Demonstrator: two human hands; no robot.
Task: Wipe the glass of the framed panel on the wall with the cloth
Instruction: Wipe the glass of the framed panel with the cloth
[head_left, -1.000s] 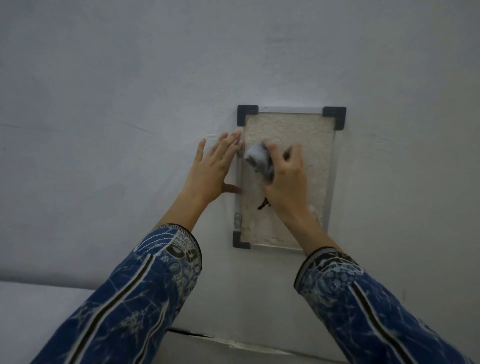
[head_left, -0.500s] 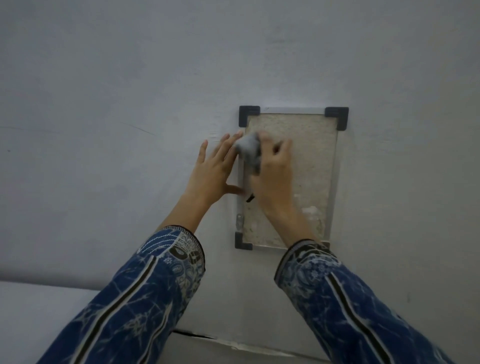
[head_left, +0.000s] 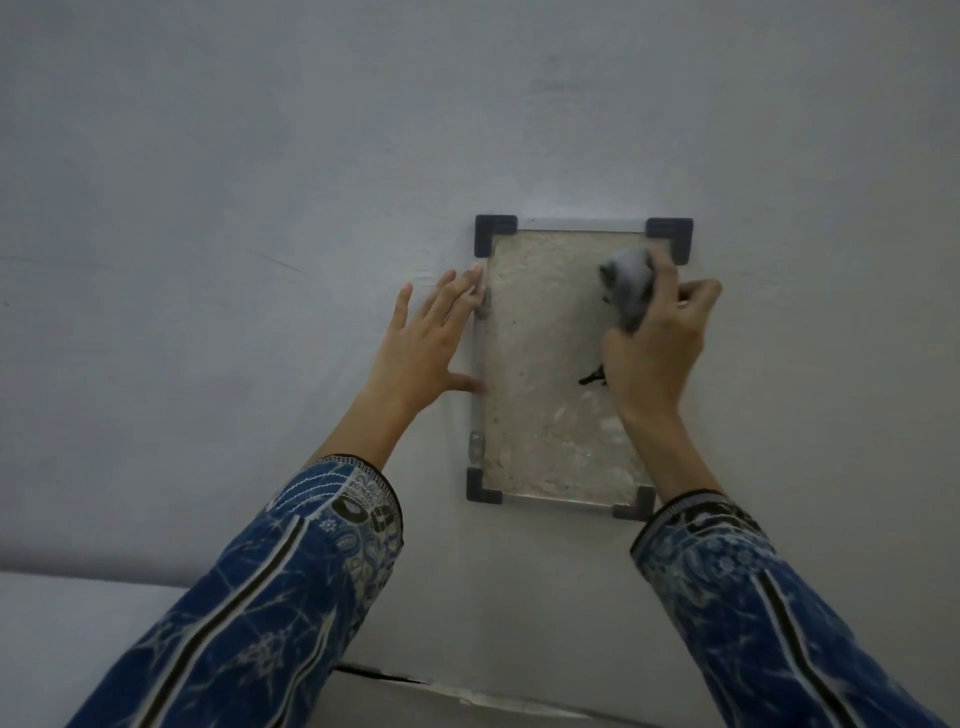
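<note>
Head view shows a framed panel (head_left: 540, 395) fixed upright on a pale wall (head_left: 260, 182), with dark brackets at its four corners and a thin light rail along its edges. Behind the glass lies a rough beige surface, paler and blotchy toward the bottom edge.

Right hand (head_left: 657, 343) is at the panel's top right corner, fingers curled and closed around a bunched grey cloth (head_left: 626, 288). The cloth is pressed against the glass just below and left of the top right bracket; its upper and left parts stick out past the fingers. A small dark mark or strand shows on the glass just beside the heel of this hand; what it is cannot be told.

Left hand (head_left: 421, 343) holds nothing. It lies flat on the wall with fingers spread, along the panel's left edge. Its fingertips reach the upper part of the left rail, and its thumb touches the rail near mid-height.

The two hands are apart, with the width of the glass between them. Both forearms wear blue patterned sleeves (head_left: 291, 587) with dark stripes, and rise from the lower corners of the view.
</note>
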